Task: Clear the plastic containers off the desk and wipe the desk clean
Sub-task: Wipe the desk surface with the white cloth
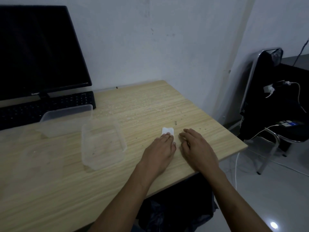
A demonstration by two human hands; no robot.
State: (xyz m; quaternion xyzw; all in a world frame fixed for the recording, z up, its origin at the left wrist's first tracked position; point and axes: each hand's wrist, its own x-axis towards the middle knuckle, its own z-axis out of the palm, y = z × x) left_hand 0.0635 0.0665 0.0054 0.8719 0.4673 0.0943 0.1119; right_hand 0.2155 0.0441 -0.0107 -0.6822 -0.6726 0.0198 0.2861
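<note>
Resting flat on a pale wood-grain table (150, 101), two bare hands lie side by side near its right front edge. The left hand (160, 146) has its fingers (167, 136) straight and close together, pressing down on a small folded white tissue (167, 130); only the far end of the tissue shows beyond the fingertips. That flat press suits wiping, since it keeps the tissue pinned against the surface. The right hand (197, 146) sits just right of the tissue, palm down, fingers loosely spread and a little bent, holding nothing and apparently steadying the person. Small dark specks (175, 123) lie just beyond the tissue, with fainter crumbs and dried marks scattered farther back, so that patch seems the likely target. Two clear plastic containers remain on the table to the left of the tissue: the nearer container (102, 146) stands open side up, well apart from the hands, and the farther container (66, 121) sits behind it, touching or just beside it; I cannot tell which. Farther left of the tissue, a black keyboard (50, 106) lies at the table's back edge beneath a dark monitor (38, 52). To the right of the tissue, off the table, stands a chair (267, 97) draped with dark cloth and white cables. Clearing looks not yet done.
</note>
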